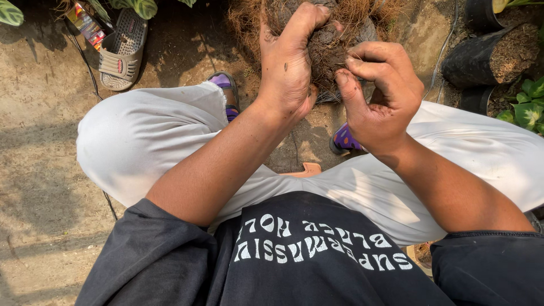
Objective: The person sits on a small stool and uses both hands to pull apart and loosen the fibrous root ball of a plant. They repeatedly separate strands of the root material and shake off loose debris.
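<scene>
I sit low with my knees apart in pale trousers. My left hand [289, 62] is wrapped around a brown, fibrous coconut husk [326, 48] held up between my knees. My right hand [379, 90] pinches the husk's right side with thumb and fingertips, pulling at its fibres. More loose husk fibre [362, 11] spreads behind the piece. Most of the husk is hidden by my fingers.
A grey sandal [122, 48] lies on the dirt ground at the upper left beside a colourful wrapper [85, 22]. Black plant bags filled with husk [493, 54] and green leafy plants [527, 105] stand at the right. Purple sandals [344, 137] are on my feet.
</scene>
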